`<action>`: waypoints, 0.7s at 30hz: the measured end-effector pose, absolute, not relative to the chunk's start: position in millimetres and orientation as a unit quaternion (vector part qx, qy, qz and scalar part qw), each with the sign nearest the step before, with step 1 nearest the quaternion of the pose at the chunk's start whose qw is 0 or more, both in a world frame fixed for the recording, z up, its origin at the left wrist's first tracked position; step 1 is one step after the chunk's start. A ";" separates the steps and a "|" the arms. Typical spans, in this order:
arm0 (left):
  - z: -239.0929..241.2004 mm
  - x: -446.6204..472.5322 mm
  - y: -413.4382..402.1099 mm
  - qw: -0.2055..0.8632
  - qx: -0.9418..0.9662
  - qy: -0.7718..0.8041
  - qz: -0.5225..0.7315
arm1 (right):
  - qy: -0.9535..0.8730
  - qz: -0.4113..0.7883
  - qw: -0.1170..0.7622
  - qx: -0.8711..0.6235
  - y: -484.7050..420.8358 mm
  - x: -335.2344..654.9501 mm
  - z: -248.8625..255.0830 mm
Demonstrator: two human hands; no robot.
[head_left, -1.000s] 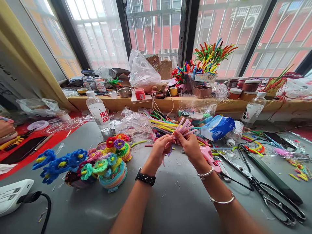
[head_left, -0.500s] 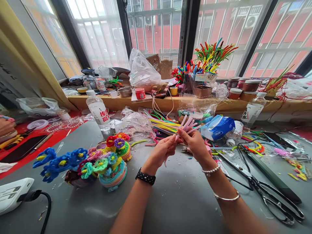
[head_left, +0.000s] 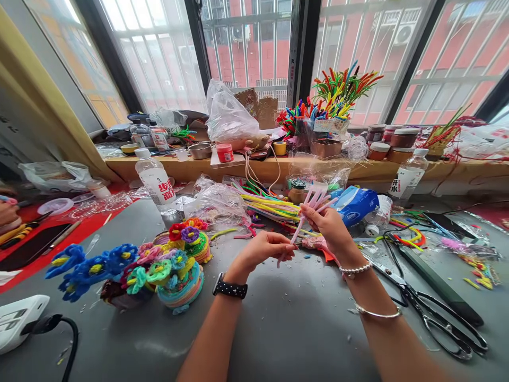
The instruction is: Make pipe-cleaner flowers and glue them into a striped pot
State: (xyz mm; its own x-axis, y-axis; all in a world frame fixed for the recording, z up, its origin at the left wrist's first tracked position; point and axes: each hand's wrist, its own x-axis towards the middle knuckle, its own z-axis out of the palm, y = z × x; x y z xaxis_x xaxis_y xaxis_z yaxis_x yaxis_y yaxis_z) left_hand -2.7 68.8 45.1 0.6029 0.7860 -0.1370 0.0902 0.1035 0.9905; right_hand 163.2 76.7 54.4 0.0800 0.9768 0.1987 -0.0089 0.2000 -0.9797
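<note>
Several pale pink pipe cleaners (head_left: 316, 196) stick up, fanned out, from my right hand (head_left: 331, 227), whose fingers are closed round them. Lower and to the left, my left hand (head_left: 262, 253) pinches the bottom end of a pale pink pipe cleaner that slants down from the right hand. Behind the hands lies a bundle of yellow, green and pink pipe cleaners (head_left: 268, 206). A pink object with an orange part (head_left: 316, 243), partly hidden by my right wrist, rests on the table below.
Pipe-cleaner flowers in pots (head_left: 159, 270) stand at the left, near a white power strip (head_left: 24, 321). Large scissors (head_left: 423, 313) lie at the right. A blue tissue pack (head_left: 356, 204) and water bottles (head_left: 155, 180) stand farther back. Another person's hand (head_left: 8, 215) shows at the left edge.
My hands have moved apart. The right hand went slightly right with the pink bundle, while the left moved down and left along a pink pipe cleaner. The view shifted slightly.
</note>
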 end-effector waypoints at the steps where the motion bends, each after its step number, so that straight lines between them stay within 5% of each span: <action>1: 45.0 -3.2 68.7 0.650 0.621 0.357 0.254 | -0.528 0.435 0.563 -0.464 76.5 164.2 55.0; 10: 41.4 -3.9 68.7 0.632 0.639 0.362 0.248 | -0.491 0.498 0.569 -0.433 78.0 163.2 53.1; 21: 48.9 -1.2 69.7 0.589 0.577 0.376 0.423 | -0.573 0.472 0.499 -0.448 72.1 145.3 53.9</action>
State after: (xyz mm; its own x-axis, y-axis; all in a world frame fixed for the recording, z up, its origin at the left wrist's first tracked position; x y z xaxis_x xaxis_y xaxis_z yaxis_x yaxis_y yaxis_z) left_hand -1.2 69.7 48.9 0.3594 0.9320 0.0466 -0.0644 -0.0250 0.9976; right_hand 145.3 72.1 53.9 -0.1018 0.9837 0.1479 0.0419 0.1528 -0.9874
